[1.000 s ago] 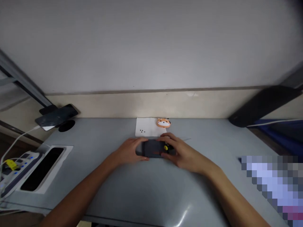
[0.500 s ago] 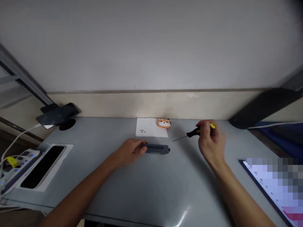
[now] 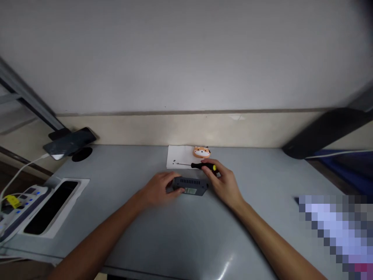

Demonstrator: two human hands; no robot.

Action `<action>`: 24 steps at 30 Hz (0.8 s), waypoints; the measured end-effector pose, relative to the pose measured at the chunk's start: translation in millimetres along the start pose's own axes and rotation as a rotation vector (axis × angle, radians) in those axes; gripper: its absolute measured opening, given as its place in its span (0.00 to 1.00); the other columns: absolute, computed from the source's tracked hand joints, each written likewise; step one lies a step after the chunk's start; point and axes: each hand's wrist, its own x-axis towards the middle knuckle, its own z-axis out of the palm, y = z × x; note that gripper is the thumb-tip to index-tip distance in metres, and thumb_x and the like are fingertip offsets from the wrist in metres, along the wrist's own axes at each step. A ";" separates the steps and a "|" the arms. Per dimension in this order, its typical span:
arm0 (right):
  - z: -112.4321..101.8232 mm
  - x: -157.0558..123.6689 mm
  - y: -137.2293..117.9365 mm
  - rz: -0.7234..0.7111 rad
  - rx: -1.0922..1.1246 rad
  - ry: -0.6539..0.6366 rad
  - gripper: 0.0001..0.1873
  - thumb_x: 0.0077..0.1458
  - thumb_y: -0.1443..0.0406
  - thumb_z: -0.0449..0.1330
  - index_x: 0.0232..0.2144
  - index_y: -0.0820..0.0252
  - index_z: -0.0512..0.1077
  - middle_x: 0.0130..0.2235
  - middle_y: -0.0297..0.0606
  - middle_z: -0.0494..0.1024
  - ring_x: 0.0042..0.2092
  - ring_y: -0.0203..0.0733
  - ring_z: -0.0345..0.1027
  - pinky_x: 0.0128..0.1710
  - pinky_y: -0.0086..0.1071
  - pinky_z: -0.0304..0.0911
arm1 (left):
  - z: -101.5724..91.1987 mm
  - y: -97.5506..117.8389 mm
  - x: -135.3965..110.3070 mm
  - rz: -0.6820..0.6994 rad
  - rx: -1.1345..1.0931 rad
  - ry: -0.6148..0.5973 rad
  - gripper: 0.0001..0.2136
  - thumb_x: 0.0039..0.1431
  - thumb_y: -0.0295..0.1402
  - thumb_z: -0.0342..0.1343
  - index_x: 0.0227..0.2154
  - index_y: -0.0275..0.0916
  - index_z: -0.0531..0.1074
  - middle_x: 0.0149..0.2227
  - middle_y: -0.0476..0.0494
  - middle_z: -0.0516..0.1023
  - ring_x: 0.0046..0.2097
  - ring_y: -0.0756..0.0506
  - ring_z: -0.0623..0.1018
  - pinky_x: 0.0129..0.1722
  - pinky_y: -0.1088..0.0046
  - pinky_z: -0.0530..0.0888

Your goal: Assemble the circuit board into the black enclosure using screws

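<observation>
A dark grey box-shaped device [image 3: 194, 186] with a row of vent slots and a pale label is tilted toward me above the desk. My left hand [image 3: 161, 188] grips its left end, thumb in front and fingers behind. Just right of the device, my right hand [image 3: 224, 181] has thumb and fingers around the black and yellow handle of a screwdriver [image 3: 201, 166]. The shaft points left over a white sheet of paper [image 3: 171, 151], its tip near a few tiny dark screws [image 3: 174, 161]. Whether the screwdriver touches the paper I cannot tell.
An orange and white animal-faced case [image 3: 201, 151] sits at the paper's right edge. To the left are a phone on a stand [image 3: 71, 143], another phone [image 3: 52, 208] and a power strip [image 3: 25, 210]. A blurred-out screen [image 3: 335, 229] is at the right.
My right hand has moved left with the screwdriver, bringing the shaft over the paper. My left hand has tilted the device so its label shows.
</observation>
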 end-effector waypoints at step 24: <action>-15.7 8.9 -6.4 0.221 0.296 0.158 0.21 0.63 0.48 0.57 0.32 0.57 0.76 0.23 0.32 0.69 0.27 0.36 0.62 0.27 0.30 0.56 | 10.2 -14.8 -1.1 0.226 0.028 0.300 0.26 0.58 0.43 0.67 0.56 0.47 0.67 0.52 0.43 0.76 0.49 0.43 0.79 0.48 0.65 0.77</action>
